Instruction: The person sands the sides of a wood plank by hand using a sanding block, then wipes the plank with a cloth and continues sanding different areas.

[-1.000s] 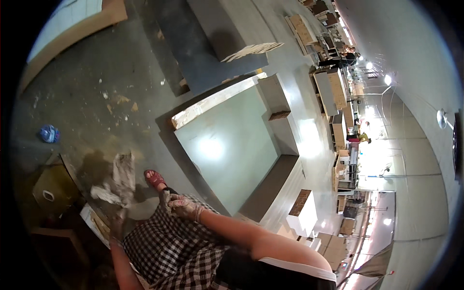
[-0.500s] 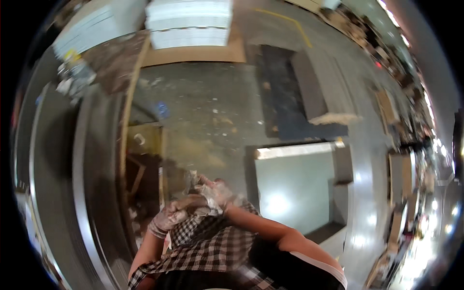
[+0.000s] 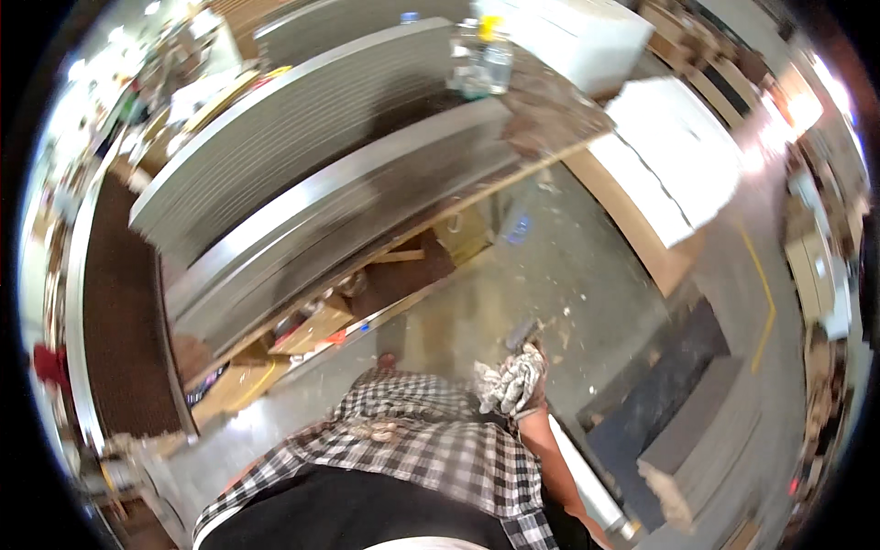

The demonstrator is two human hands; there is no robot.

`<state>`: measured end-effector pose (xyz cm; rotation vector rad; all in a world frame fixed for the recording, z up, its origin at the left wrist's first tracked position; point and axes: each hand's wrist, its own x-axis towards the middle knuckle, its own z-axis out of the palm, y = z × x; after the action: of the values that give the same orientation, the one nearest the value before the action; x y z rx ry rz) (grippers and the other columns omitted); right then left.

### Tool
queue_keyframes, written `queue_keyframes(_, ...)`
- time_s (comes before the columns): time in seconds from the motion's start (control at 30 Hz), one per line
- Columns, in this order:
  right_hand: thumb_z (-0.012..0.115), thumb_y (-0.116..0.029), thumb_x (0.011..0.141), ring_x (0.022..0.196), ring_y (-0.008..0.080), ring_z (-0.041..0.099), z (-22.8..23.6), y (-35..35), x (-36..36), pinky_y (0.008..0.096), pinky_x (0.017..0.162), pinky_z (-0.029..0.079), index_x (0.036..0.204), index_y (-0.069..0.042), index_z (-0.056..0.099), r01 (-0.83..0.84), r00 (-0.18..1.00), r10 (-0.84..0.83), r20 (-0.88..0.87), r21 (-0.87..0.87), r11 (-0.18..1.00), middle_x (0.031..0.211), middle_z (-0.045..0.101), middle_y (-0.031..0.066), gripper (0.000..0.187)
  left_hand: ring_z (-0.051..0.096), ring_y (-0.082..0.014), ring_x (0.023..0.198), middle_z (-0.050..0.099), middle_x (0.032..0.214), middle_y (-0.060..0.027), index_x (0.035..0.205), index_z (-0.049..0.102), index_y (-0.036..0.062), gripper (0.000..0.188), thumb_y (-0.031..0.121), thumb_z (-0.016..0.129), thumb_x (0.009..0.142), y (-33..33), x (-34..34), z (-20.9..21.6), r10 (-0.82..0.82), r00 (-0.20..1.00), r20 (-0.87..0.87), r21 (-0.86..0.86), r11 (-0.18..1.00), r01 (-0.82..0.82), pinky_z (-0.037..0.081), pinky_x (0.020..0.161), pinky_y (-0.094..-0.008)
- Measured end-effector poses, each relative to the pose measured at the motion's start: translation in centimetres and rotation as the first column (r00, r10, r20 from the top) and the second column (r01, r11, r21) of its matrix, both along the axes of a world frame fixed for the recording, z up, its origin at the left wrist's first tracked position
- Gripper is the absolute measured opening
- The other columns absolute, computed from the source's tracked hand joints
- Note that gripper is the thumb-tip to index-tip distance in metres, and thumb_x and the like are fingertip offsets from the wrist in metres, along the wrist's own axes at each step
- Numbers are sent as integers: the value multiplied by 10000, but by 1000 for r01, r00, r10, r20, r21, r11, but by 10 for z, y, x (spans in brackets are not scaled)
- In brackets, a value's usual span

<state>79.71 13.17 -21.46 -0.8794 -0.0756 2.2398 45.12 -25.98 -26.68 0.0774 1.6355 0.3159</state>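
Observation:
My right hand (image 3: 532, 403), in a pale, stained glove, is out in front of my checked apron (image 3: 431, 449). Its fingers are closed around a crumpled whitish rag (image 3: 502, 380). A short dark, flat piece (image 3: 521, 332) sticks out beyond the fingers, too blurred to name. Of my left arm only a sliver of forearm (image 3: 246, 472) shows beside the apron at lower left. My left hand is not visible.
A long workbench (image 3: 357, 229) carrying ribbed grey panels (image 3: 312, 128) runs across the left. Clear bottles (image 3: 495, 62) stand at its far end. White stacked boards (image 3: 674, 156) are beyond. Dark slabs (image 3: 660, 403) lie on the floor at right.
My view has swung left toward the workbench. Both gloved hands were together over the apron; now the right is apart with the rag, and the left has gone out of sight.

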Motion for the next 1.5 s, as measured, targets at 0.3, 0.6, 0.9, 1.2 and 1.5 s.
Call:
queue_keyframes(0.3,503,-588,966,705,207,612,22,34,-40,349,648,546,1067,-166,584,-350,899,308,310,90,932,809,612,69,441,618,-221,1205,683,1267,-141,1292,659,24,393,255,556,992,56,65,87,743,143,654,202,11,-979,485,1043,-392)
queue_keyframes(0.6,481,-628,965,799,226,636,65,48,-91,364,739,568,1163,-160,562,-568,819,388,423,505,649,914,627,103,515,461,-300,1387,406,1550,-213,1472,423,5,843,511,721,867,154,91,256,291,724,625,757,-2,-653,470,1084,-398)
queue_keyframes(0.9,469,-634,966,815,236,637,105,13,-145,369,747,571,1192,-162,545,-622,774,294,561,585,520,948,619,114,529,585,-296,1268,569,1422,-200,1461,480,1,628,290,688,944,199,39,303,-245,968,-56,995,65,74,469,1095,-431)
queue_keyframes(1.2,456,-640,967,831,245,637,137,21,-211,375,755,573,1221,-163,527,-631,763,165,625,664,402,981,612,126,545,643,-253,1138,650,1240,-160,1316,599,27,513,202,768,865,153,-52,327,312,948,-63,984,178,7,519,1013,-396)
queue_keyframes(1.5,444,-645,968,847,255,638,155,32,-213,380,763,576,1250,-165,509,-680,724,118,679,674,289,1015,604,137,561,693,-276,854,676,926,-134,1002,671,-4,367,300,795,837,144,-82,321,502,780,-373,926,141,351,573,721,-374)
